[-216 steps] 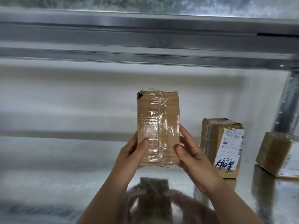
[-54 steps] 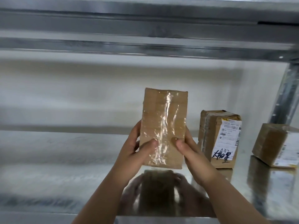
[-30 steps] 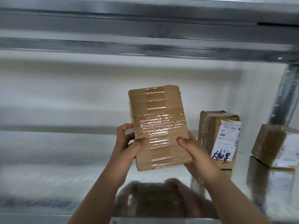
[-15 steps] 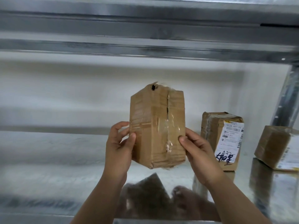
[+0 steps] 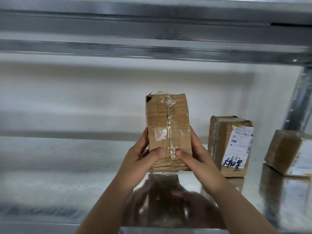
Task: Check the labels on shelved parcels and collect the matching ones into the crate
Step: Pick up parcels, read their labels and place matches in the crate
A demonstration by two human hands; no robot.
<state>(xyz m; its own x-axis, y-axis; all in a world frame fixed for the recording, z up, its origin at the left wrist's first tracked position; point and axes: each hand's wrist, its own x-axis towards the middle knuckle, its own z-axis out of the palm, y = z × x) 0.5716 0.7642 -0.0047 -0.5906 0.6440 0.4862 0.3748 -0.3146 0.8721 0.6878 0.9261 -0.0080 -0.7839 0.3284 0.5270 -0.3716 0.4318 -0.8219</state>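
The steel shelf (image 5: 50, 166) runs across the view. The left hand (image 5: 141, 159) grips the held parcel (image 5: 167, 129) from its 8 o'clock side, with the thumb across the near face and the fingers (image 5: 145, 139) wrapped behind the left edge. The parcel is upright in the air just above the shelf, and its reflection lies at 6 o'clock below it. The face towards the camera shows only brown card, a taped seam down the middle and a torn corner at 11 o'clock. No label shows on it. The right hand (image 5: 199, 159) grips from 4 o'clock in the same way, thumb in front and fingers (image 5: 194, 137) behind the right edge.

At 3 o'clock of it, clear of the right hand, the labelled parcel (image 5: 219, 146) stands on the shelf, its white label (image 5: 239, 146) and handwriting facing out. Farther towards 3 o'clock, at the frame's edge, the end parcel (image 5: 287, 147) sits on the shelf, its label mostly cut off.

The work looks to be mid-check. The held parcel shows a face with no label, so it likely needs another turn before anyone can judge a match. The crate is out of view, so what has been collected cannot be told. At least these two shelved parcels may be left to check.
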